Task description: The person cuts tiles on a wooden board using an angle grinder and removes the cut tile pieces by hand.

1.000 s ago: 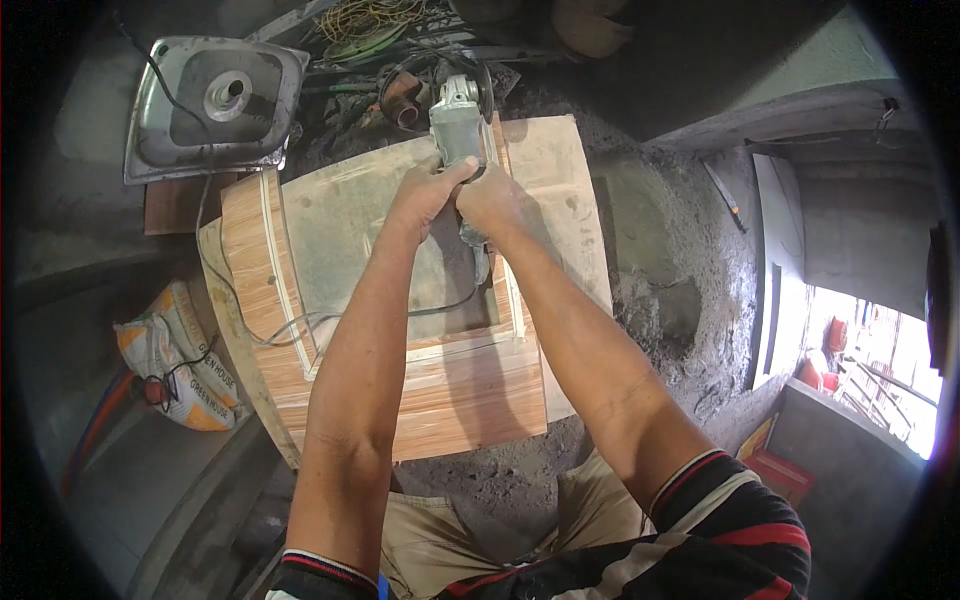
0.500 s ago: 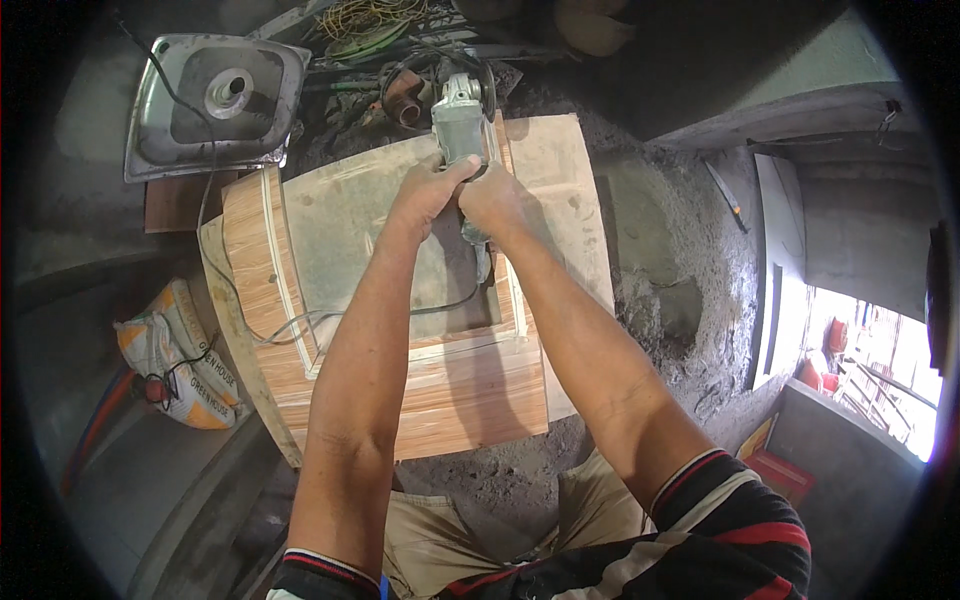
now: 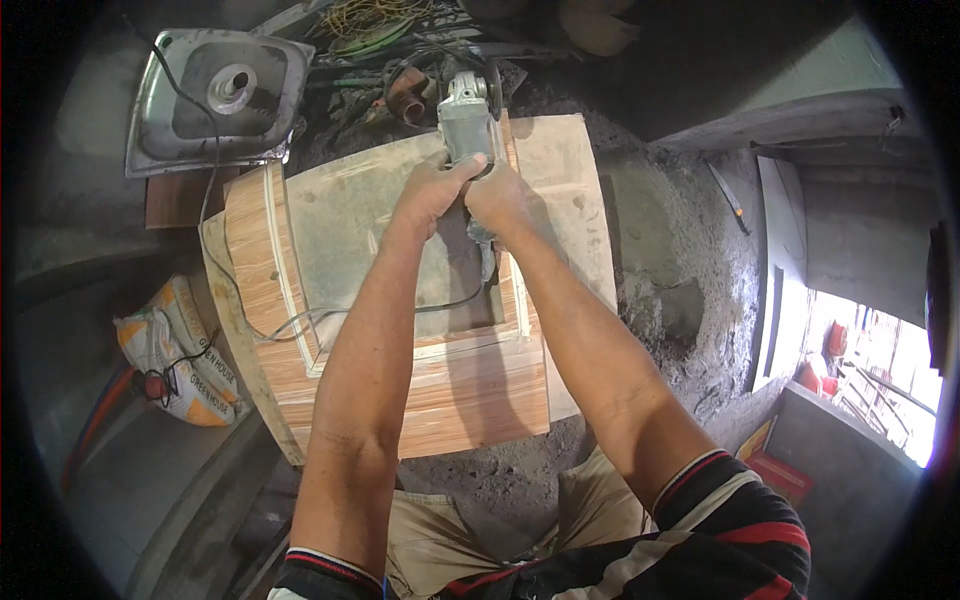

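Both my arms stretch forward to an angle grinder [image 3: 466, 130] with a dusty grey body and a metal head. My left hand [image 3: 432, 197] is closed round the left side of its body, and my right hand [image 3: 497, 203] wraps the rear handle from the right; the thumbs nearly meet on top. The disc [image 3: 494, 90] stands upright at the head's right side, over the far end of a wood-patterned panel [image 3: 470, 390]. This panel frames a rectangular opening with white cut lines along it. A plain dusty board [image 3: 562, 190] shows beneath. From the handle a grey cord [image 3: 440, 307] curves left across the panel.
A steel sink [image 3: 285, 110] lies at the far left, with orange-and-white sacks [image 3: 180, 350] nearer. Behind the grinder are a brown pipe fitting [image 3: 408, 104] and a tangle of yellow wire [image 3: 375, 18]. A narrow blade tool [image 3: 728, 195] lies on rough concrete at right, beside a pale slab [image 3: 780, 270].
Hardly anything differs. The view shifts slightly, and the grinder and both hands appear a little farther right, with the same grip.
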